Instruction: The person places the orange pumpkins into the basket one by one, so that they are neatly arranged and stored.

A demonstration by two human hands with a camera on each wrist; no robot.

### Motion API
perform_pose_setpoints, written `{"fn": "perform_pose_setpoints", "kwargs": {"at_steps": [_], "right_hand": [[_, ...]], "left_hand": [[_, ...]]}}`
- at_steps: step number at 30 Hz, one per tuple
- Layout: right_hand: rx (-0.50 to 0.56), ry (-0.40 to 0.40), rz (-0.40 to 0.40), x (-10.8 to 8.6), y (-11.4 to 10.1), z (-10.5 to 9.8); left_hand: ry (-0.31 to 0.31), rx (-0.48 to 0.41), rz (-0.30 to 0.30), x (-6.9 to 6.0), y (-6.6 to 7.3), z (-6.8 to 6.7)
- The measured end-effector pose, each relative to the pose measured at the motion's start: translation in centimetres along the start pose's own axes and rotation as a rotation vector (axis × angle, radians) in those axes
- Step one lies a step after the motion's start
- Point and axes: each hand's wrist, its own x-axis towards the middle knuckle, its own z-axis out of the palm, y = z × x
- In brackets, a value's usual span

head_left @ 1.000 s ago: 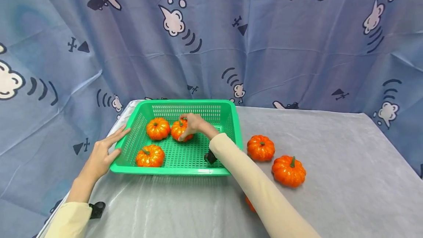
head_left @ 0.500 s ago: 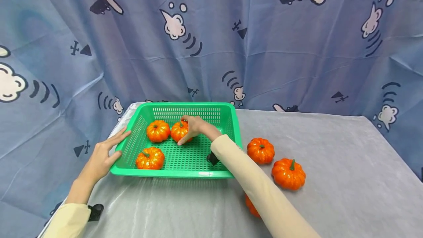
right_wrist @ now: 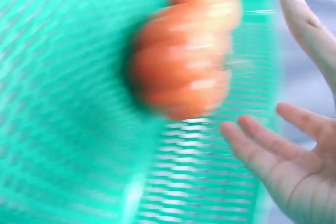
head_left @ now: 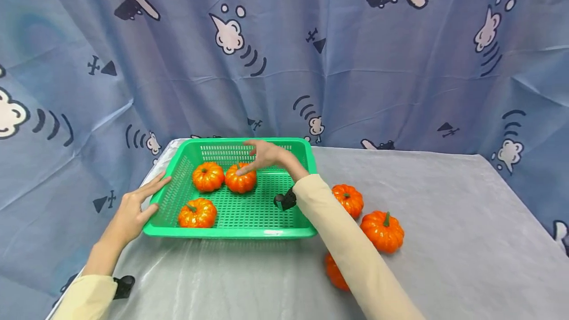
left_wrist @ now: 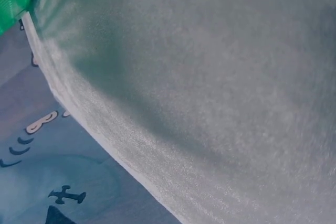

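The right hand (head_left: 266,154) has its fingers spread, and it is apart from the nearest pumpkin (head_left: 241,183), which sits left of the frame's centre, inside the green basket (head_left: 231,233). In this basket are also two other pumpkins (head_left: 197,214), further to the left. The left hand (head_left: 130,215), its fingers extended, touches the basket's left rim. Three outer pumpkins (head_left: 383,232) lie on the grey table (head_left: 444,206), right of centre.
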Motion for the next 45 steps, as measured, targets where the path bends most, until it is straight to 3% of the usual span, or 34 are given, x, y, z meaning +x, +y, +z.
{"fn": "perform_pose_setpoints", "kwargs": {"at_steps": [3, 8, 12, 16, 20, 24, 31, 37, 41, 45], "right_hand": [[0.223, 0.09, -0.111, -1.7, -1.3, -1.8], [0.507, 0.169, -0.399, -4.3, -2.8, -3.5], [0.533, 0.165, -0.565, -7.3, -2.9, -4.4], [0.468, 0.171, -0.612, -11.2, -1.8, -5.5], [0.427, 0.147, -0.572, -14.9, 0.8, -5.9], [0.403, 0.146, -0.499, -18.5, 5.3, -5.7], [0.53, 0.153, -0.459, -25.4, 14.2, -6.1], [0.545, 0.196, -0.315, -31.1, 19.7, -5.9], [0.551, 0.158, -0.243, -33.4, 22.5, -5.2], [0.586, 0.077, -0.19, -34.2, 24.2, -4.3]], "left_hand": [[0.001, 0.003, 0.002, -0.1, -0.2, -0.1], [0.003, -0.007, 0.008, 0.1, -0.4, 0.1], [-0.004, -0.019, 0.003, 0.3, -0.3, 0.6], [-0.003, -0.027, 0.007, 0.5, -0.2, 1.2], [0.014, -0.026, 0.011, 0.2, -0.1, 1.3], [0.015, -0.034, 0.007, -0.4, 0.1, 1.2], [0.022, -0.044, -0.009, -0.7, 0.3, 0.8], [0.03, -0.045, -0.003, -0.5, 0.4, 0.3], [0.029, -0.038, 0.013, -0.3, 0.4, 0.1], [0.03, -0.036, 0.01, -0.4, 0.4, 0.0]]}}
